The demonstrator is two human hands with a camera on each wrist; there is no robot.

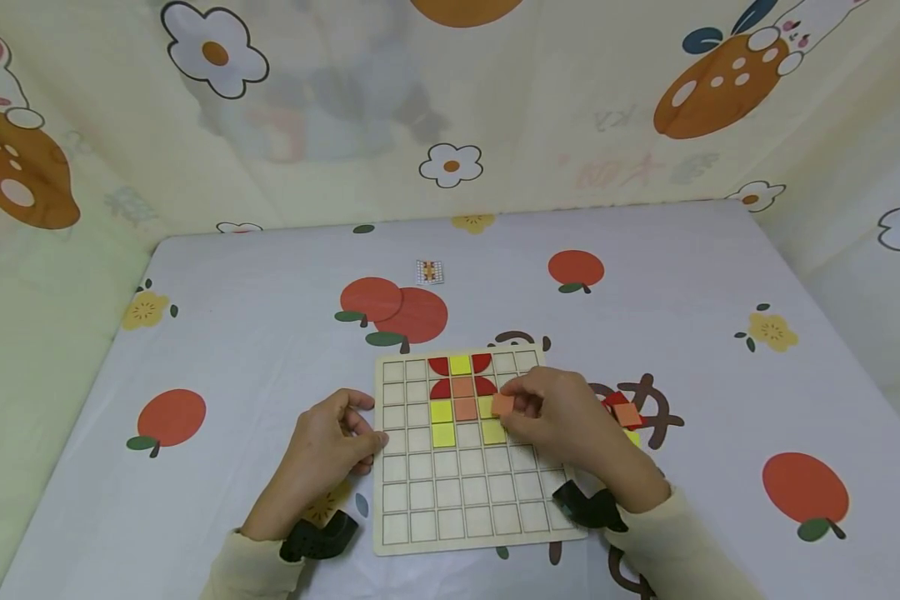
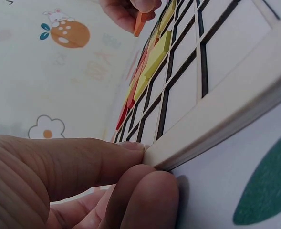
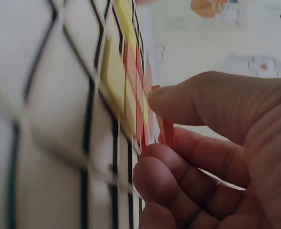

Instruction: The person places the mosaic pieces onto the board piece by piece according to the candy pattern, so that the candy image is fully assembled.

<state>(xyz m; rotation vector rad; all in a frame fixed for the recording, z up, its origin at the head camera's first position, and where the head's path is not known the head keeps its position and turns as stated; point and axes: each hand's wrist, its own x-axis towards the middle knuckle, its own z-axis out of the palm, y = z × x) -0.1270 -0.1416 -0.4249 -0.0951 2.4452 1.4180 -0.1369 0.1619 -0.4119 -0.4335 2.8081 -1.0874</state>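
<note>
A pale wooden grid board (image 1: 408,500) lies on the table with square cells. Yellow tiles (image 1: 443,435), orange-pink tiles (image 1: 465,408) and red curved tiles (image 1: 438,366) fill several cells in its upper middle. At the board's left edge, my left hand (image 1: 322,442) pinches the rim between thumb and fingers, seen close in the left wrist view. My right hand (image 1: 562,417) pinches an orange square tile (image 1: 502,405) by thumb and fingers, just above the board beside the yellow tiles. In the right wrist view the orange tile (image 3: 167,131) stands on edge, partly covered by the thumb.
Loose red, orange and yellow tiles (image 1: 626,414) lie right of the board, partly behind my right forearm. A small printed pattern card (image 1: 430,272) lies farther back. The tablecloth (image 1: 270,333) carries fruit and flower prints, and a patterned curtain (image 1: 330,183) stands behind.
</note>
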